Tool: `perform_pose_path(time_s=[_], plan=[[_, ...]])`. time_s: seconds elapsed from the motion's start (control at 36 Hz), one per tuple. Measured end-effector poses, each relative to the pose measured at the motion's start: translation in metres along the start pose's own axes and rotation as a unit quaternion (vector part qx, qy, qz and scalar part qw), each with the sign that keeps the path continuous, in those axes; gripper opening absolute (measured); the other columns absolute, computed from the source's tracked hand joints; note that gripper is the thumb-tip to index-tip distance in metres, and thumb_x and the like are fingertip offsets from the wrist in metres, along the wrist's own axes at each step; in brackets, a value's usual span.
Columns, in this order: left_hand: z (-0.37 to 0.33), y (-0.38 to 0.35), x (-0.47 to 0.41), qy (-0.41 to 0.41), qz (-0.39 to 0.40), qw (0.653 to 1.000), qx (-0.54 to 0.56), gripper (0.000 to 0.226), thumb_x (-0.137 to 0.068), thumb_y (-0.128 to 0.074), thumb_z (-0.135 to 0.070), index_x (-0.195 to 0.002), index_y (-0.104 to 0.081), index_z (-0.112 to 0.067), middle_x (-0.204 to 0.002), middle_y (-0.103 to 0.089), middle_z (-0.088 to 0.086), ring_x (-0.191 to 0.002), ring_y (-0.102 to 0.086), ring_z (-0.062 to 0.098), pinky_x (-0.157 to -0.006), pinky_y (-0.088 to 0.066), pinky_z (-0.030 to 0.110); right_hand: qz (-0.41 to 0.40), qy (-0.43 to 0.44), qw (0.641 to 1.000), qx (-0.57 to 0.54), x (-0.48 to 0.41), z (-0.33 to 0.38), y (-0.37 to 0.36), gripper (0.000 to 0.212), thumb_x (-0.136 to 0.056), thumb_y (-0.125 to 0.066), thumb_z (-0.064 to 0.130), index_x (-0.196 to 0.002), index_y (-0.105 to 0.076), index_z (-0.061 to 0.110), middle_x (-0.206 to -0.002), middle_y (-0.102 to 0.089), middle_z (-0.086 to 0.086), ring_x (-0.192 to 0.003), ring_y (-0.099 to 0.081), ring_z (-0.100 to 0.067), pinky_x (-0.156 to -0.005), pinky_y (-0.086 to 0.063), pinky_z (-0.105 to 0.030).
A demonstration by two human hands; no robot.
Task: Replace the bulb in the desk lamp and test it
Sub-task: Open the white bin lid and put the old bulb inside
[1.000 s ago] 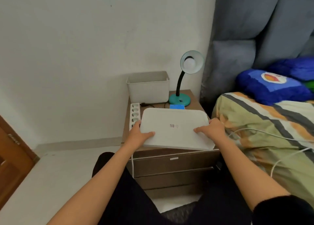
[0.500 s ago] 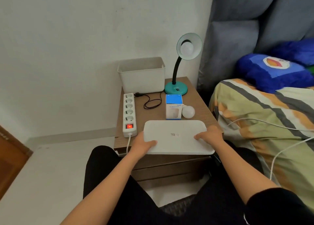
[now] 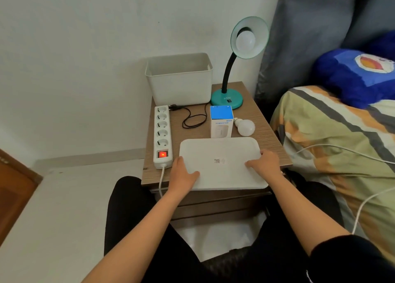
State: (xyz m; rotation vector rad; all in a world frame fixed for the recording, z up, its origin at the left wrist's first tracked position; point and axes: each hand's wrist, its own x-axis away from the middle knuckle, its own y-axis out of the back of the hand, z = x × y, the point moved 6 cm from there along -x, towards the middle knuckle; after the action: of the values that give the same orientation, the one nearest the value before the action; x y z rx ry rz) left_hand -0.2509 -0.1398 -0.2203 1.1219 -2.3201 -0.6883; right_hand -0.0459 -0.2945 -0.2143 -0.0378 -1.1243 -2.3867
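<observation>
Both hands grip a flat white lid (image 3: 220, 163) at the bench's (image 3: 267, 133) near edge: left hand (image 3: 183, 174) curled over its left rim, thumb lying on top, right hand (image 3: 265, 163) clasping the right rim the same way. Just beyond the right hand lies a loose bulb (image 3: 245, 127) beside a small box (image 3: 221, 121). Farther back stands the lamp (image 3: 227, 96), another bulb (image 3: 245, 40) in its shade.

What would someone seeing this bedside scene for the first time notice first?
Probably the flat white tray at the nightstand's front edge, with the left hand and right hand on its two ends. Next, the teal desk lamp at the back right corner, and the glowing red switch on the power strip along the left side.
</observation>
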Motion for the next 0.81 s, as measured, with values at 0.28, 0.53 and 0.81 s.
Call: perform_pose_path(time_s=[0.28,0.53,0.81], plan=[[-0.017,0.001,-0.026,-0.022,0.000,0.998,-0.050,0.055,-0.089,-0.058,-0.015,-0.136,-0.033,-0.002,-0.143,-0.032,0.009,-0.131,-0.033,0.022,-0.097,-0.026,0.020,-0.038,0.020,0.998,-0.050,-0.029,0.005,0.008,0.035,-0.082,-0.066,0.019,-0.108,-0.056,-0.003,-0.107,-0.058,-0.017,-0.110,-0.051,-0.034,-0.078,-0.038,-0.033],[-0.048,0.018,-0.091,-0.029,0.015,0.998,-0.059,0.060,-0.093,-0.053,-0.030,-0.143,-0.030,-0.006,-0.147,-0.033,0.009,-0.135,-0.033,0.024,-0.109,-0.031,0.034,-0.103,0.101,0.990,0.011,-0.080,0.058,0.030,0.045,-0.084,-0.062,0.012,-0.125,-0.050,0.000,-0.125,-0.050,-0.020,-0.116,-0.046,-0.033,-0.096,-0.040,-0.038],[-0.062,0.023,-0.132,-0.011,0.099,0.991,-0.094,0.049,-0.094,-0.053,-0.029,-0.137,-0.043,-0.007,-0.140,-0.044,0.011,-0.125,-0.045,0.023,-0.087,-0.035,0.021,-0.025,0.069,0.988,0.133,-0.119,0.071,0.001,0.051,-0.081,-0.063,0.014,-0.129,-0.044,0.010,-0.138,-0.037,-0.014,-0.128,-0.035,-0.034,-0.105,-0.034,-0.041]])
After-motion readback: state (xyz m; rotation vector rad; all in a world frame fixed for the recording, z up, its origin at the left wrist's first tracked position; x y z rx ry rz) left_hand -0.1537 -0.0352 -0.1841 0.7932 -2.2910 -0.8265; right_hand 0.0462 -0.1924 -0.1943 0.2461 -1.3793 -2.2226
